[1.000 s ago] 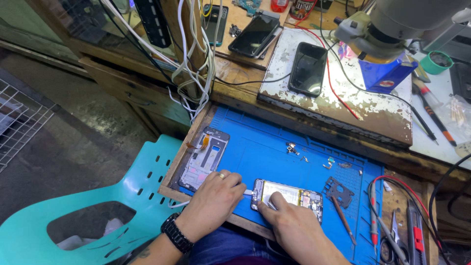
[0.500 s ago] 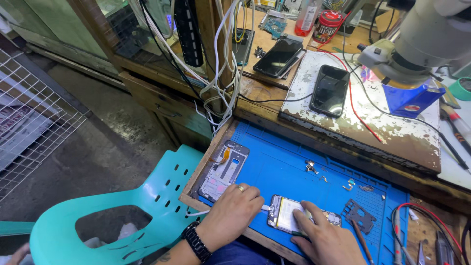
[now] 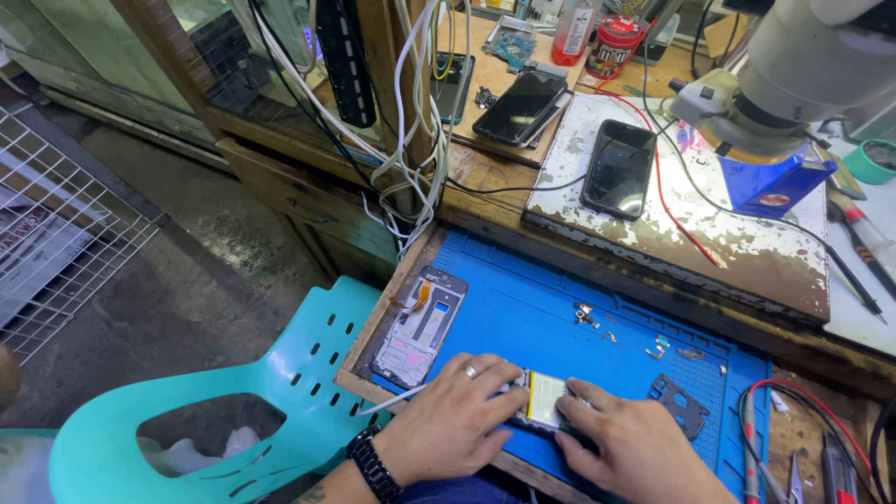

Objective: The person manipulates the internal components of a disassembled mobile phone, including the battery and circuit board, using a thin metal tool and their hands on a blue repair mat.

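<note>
An opened phone (image 3: 544,399) with its battery showing lies at the near edge of the blue work mat (image 3: 532,308). My left hand (image 3: 448,418), with a ring and a black wristwatch, presses on the phone's left end and holds a thin pale tool (image 3: 392,401) that sticks out to the left. My right hand (image 3: 635,448) rests on the phone's right end, fingers curled over it. A bare phone frame (image 3: 420,327) with an orange flex cable lies on the mat's left side, apart from both hands.
Small screws and parts (image 3: 588,315) and a black cover piece (image 3: 679,403) lie on the mat. Two dark phones (image 3: 618,168) (image 3: 519,105) sit on the bench behind, under a microscope (image 3: 803,65). A bundle of cables (image 3: 411,140) hangs at left. A teal plastic chair (image 3: 233,411) stands below.
The view has swung left and downward, showing more of the floor and chair. Both hands stay on the opened phone, with the right hand shifted a little along it.
</note>
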